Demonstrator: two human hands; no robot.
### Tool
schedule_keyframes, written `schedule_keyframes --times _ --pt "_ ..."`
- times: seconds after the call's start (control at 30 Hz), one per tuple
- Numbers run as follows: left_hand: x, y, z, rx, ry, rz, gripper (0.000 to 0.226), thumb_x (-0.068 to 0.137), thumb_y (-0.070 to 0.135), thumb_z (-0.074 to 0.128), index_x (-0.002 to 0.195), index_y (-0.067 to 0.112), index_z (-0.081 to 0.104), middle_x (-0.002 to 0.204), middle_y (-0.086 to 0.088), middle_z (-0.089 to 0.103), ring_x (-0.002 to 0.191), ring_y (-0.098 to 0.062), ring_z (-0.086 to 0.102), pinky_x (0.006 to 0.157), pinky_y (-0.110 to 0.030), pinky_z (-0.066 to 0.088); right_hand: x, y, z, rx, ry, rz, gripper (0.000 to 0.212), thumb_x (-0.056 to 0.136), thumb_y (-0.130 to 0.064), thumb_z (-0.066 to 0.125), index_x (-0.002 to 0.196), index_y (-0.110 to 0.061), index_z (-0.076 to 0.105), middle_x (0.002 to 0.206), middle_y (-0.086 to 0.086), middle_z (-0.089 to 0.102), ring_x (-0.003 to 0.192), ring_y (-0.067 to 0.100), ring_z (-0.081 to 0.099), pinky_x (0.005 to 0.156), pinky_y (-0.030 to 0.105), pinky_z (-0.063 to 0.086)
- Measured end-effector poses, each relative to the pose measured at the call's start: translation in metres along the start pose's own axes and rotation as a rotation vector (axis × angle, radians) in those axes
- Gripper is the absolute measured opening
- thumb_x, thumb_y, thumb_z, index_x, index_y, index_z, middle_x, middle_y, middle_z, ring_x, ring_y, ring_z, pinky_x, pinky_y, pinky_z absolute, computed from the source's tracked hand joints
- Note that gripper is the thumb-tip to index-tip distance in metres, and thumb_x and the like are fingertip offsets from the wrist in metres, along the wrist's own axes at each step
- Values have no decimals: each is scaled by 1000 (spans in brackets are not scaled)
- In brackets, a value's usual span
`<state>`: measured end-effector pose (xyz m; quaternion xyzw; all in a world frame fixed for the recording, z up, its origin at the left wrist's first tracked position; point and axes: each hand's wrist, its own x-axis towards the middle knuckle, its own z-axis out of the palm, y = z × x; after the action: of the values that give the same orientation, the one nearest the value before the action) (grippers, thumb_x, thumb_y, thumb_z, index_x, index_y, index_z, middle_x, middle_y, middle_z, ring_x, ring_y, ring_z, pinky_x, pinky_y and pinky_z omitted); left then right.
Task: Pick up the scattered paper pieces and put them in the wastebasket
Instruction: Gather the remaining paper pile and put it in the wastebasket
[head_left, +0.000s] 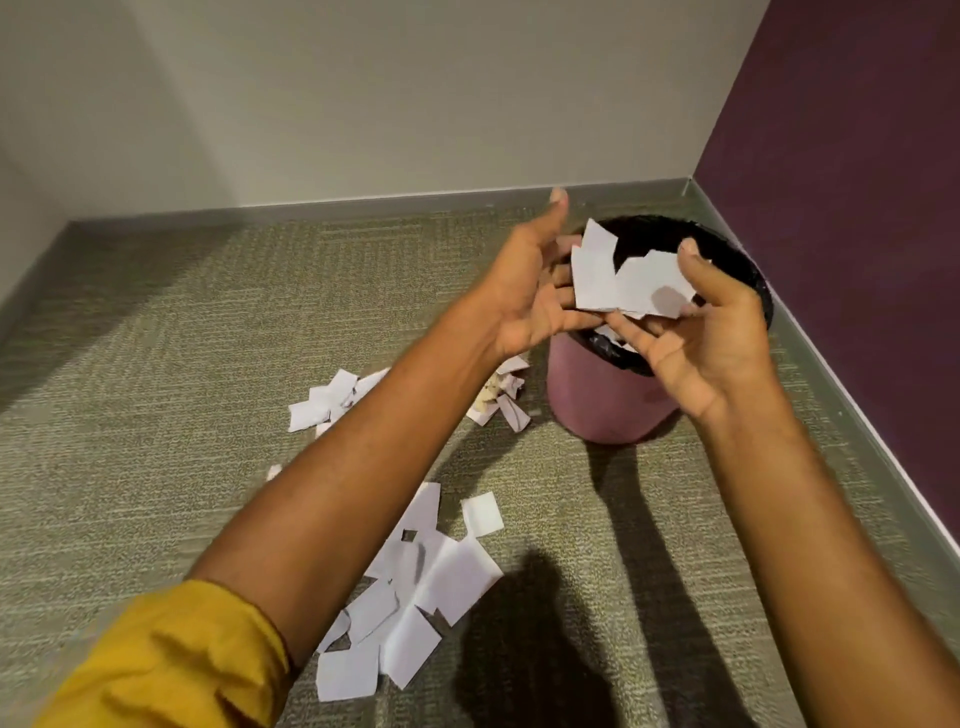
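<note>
A pink wastebasket (602, 400) with a black liner stands on the carpet near the room's right corner. Over its mouth I hold a bunch of white paper pieces (623, 283) between both hands. My left hand (524, 296) supports the bunch from the left, thumb raised and fingers curled under it. My right hand (701, 338) grips it from the right, thumb on top. A few pieces lie inside the basket. More white pieces lie scattered on the floor: a large pile (410, 587) near me, a small pile (327, 397) farther left, and crumpled pieces (506, 400) beside the basket.
Green patterned carpet (156, 364) covers the floor. A beige wall (363, 104) with a grey baseboard runs behind, and a purple wall (857, 208) closes the right side right next to the basket. Shadows of my arms fall on the carpet.
</note>
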<state>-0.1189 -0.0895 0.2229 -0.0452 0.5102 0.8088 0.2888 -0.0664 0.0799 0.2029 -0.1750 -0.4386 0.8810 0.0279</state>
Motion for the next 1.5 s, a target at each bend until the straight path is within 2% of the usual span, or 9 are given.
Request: schedule_keyframes --times 0.2,0.27,0.47,0.77,0.87,1.1,1.2,1.37,1.5 --pt "14 -16 2 -88 -16 -80 92 99 71 51 162 6 35 167 -29 30 153 -53 31 107 -69 48 3 -1 -16 41 24 65 36 96 -39 77 124 -18 68 153 26 54 136 42 61 108 59 56" --pt "14 -19 -4 -90 0 -74 88 100 70 52 158 5 43 162 -29 38 150 -51 38 110 -70 47 3 1 -17 49 34 67 37 93 -39 80 123 -22 65 138 21 56 131 37 59 110 59 54" --pt "2 -25 -43 -9 34 -31 66 104 58 54 142 4 62 135 -22 70 123 -39 71 106 -61 55 0 15 -17 44 19 49 47 98 -31 76 138 -10 63 144 22 59 129 37 67 106 53 59" --pt "-10 -72 -117 291 198 -172 28 107 35 60 124 14 67 100 -5 72 96 -24 70 92 -41 61 -25 77 0 -74 -203 109 19 103 -15 63 120 -7 66 105 14 76 108 33 74 105 46 59" --pt "-11 -96 -148 513 266 -229 22 106 26 63 119 9 67 100 -8 74 84 -22 69 73 -35 57 -31 108 0 -202 -223 126 16 103 -10 65 119 -6 67 109 17 76 104 31 75 102 46 60" --pt "-17 -157 -215 1306 246 -280 31 81 12 86 108 16 71 109 -7 76 103 -27 71 92 -38 59 -33 184 -22 -596 -255 243 20 97 -8 76 116 -12 72 118 21 76 105 30 74 96 46 62" --pt "-22 -180 -228 1563 136 -344 51 71 17 95 117 15 72 115 -11 73 101 -28 68 87 -37 57 -33 215 -36 -850 -307 220 23 94 -10 80 114 -18 73 115 9 74 108 23 72 96 41 63" --pt "-27 -196 -244 1805 36 -248 73 64 25 99 128 20 64 123 -10 60 114 -31 59 91 -41 56 -28 247 -60 -1238 -484 57 34 91 -5 75 119 -23 71 121 -2 63 111 10 63 100 34 55" --pt "-30 -197 -246 1914 -1 -198 76 66 23 99 131 19 59 128 -9 57 121 -30 57 88 -45 58 -25 255 -64 -1473 -593 28 63 78 1 57 134 -29 65 135 -5 58 125 17 54 103 45 51"
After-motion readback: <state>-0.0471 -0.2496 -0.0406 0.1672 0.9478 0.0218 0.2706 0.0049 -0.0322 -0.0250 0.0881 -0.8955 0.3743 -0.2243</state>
